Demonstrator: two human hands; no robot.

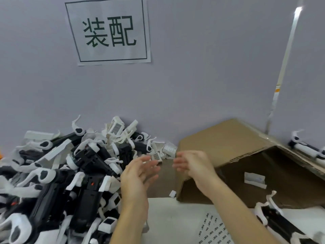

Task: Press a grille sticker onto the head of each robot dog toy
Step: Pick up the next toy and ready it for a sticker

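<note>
Black-and-white robot dog toys [84,166] in tangled heap

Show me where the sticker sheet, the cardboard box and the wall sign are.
sticker sheet [213,229]: head view, middle of the printed rows.
cardboard box [223,138]: head view, top flap.
wall sign [109,31]: head view, between the two printed characters.

Two bare forearms reach into view from the bottom edge, with no sleeve, glove, watch or ring showing on either. The left hand [139,175] has long, slim fingers, blurred at the tips. The right hand [191,164] is just as unadorned, its fingers likewise smeared by blur, so the nails cannot be made out.
</note>
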